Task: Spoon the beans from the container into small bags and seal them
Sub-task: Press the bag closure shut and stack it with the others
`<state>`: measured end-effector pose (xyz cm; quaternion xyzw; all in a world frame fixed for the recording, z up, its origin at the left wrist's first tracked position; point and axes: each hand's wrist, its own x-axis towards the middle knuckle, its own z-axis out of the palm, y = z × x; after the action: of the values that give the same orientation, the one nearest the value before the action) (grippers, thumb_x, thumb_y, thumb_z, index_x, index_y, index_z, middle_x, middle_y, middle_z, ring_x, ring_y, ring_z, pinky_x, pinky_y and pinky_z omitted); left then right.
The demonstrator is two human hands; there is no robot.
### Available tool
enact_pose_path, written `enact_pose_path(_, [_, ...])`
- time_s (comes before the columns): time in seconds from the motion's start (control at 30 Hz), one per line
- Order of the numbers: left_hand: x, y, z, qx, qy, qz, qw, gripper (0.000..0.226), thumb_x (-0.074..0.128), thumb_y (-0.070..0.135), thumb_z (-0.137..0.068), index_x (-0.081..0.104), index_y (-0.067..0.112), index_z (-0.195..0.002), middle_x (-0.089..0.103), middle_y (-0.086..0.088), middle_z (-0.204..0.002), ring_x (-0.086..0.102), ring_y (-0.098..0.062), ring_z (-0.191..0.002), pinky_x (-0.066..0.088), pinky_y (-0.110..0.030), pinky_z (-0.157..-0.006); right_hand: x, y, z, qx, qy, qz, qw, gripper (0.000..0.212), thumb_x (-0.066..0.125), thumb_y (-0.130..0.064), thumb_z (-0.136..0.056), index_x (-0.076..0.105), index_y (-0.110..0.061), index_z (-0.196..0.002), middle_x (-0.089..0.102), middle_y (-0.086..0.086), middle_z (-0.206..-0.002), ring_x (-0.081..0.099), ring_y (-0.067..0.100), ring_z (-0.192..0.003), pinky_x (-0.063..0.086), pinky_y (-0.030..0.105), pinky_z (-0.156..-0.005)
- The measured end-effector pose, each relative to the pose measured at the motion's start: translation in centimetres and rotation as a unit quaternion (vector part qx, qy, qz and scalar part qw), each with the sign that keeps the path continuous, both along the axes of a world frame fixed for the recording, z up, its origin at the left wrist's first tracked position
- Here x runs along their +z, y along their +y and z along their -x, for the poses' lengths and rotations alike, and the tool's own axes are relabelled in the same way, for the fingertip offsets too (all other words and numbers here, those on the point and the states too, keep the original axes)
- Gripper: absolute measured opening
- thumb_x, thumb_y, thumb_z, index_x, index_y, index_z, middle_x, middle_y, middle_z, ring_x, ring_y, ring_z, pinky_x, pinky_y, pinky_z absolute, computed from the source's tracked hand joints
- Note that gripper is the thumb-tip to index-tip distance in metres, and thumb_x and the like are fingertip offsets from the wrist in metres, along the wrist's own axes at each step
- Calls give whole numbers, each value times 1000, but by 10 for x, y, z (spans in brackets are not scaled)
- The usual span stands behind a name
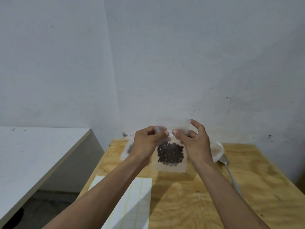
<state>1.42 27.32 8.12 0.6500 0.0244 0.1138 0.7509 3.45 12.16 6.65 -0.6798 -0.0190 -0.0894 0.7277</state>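
Observation:
A small clear plastic bag (170, 166) hangs in the air above the wooden table (247, 187), its lower half filled with dark beans (170, 154). My left hand (146, 142) pinches the bag's top strip between thumb and fingers on the left. My right hand (193, 139) pinches the same strip on the right, thumb tips almost touching. A clear container (217, 151) sits behind my right wrist, mostly hidden. A metal spoon (229, 171) lies on the table beside it. Another bag with beans (127, 149) lies behind my left hand.
A white sheet with yellowish lines (135, 204) lies on the table's near left part. A white table (33, 154) stands lower to the left, across a gap. A grey wall rises right behind the wooden table.

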Motion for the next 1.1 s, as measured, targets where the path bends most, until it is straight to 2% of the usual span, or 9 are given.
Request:
enact_pose_path(0.13, [-4,-4,-2,11,13,-11,1000,15,79,-2,-83,75,-7,-96,74,-30,-98,79,-30,-78,60,-22,-70,-3,-4,4,-18,-23,68,997,70,80,-25,-87,38,-32,-141,72,-2,-86,69,10,-88,51,22,-80])
enact_pose_path(0.27, [-6,-11,-5,17,6,-32,999,14,79,-3,-83,76,-5,-96,75,-27,-94,78,-34,-81,63,-31,-83,-3,-5,6,-38,-38,120,991,66,71,-21,-94,30,-31,-144,64,4,-83,63,11,-77,43,11,-59])
enact_pose_path(0.53, [-5,-22,-17,14,20,6,1000,12,79,-3,-83,76,-3,-94,76,-22,-89,78,-35,-84,61,-35,-85,8,-27,2,10,4,139,990,73,63,-25,-100,20,-34,-158,69,-7,-103,61,-1,-88,46,19,-80])
enact_pose_path(0.63, [-10,-29,-24,6,42,9,999,15,82,7,-83,78,-1,-95,78,-13,-88,77,-26,-85,59,-37,-90,9,-51,9,111,77,103,985,51,71,-29,-94,46,-28,-139,68,-4,-113,69,5,-91,52,18,-73])
enact_pose_path(0.7, [-17,-43,-29,-28,61,-36,997,28,85,21,-82,77,0,-99,78,-15,-95,76,-27,-91,59,-44,-92,0,-71,9,96,100,52,989,34,76,-13,-90,59,-19,-119,75,3,-99,76,10,-80,57,19,-61])
enact_pose_path(0.77, [-24,-69,-30,-73,83,-109,988,52,88,29,-80,69,2,-121,75,-14,-101,74,-28,-94,62,-44,-85,-10,-98,6,11,102,43,994,43,80,-12,-86,60,-17,-123,75,10,-104,76,18,-86,60,25,-68])
enact_pose_path(0.9, [-35,-139,-35,-153,38,-220,963,87,82,6,-82,37,8,-155,67,-7,-102,71,-26,-97,59,-38,-87,-22,-162,5,-141,80,129,978,60,81,-25,-86,52,-19,-139,67,12,-122,68,19,-98,55,28,-76])
enact_pose_path(1.0, [-46,-196,-47,-183,-13,-311,932,89,79,14,-86,28,14,-160,60,-3,-129,63,-23,-113,55,-36,-95,-27,-203,2,-228,65,245,940,51,71,-31,-94,56,-18,-140,64,11,-132,63,28,-116,52,36,-92])
enact_pose_path(1.1, [-61,-241,-59,-190,-45,-426,883,63,69,18,-93,45,5,-150,43,-15,-152,47,-30,-137,41,-31,-107,-40,-238,-12,-224,68,330,915,39,60,-23,-101,61,-12,-139,61,11,-140,60,29,-124,46,32,-101])
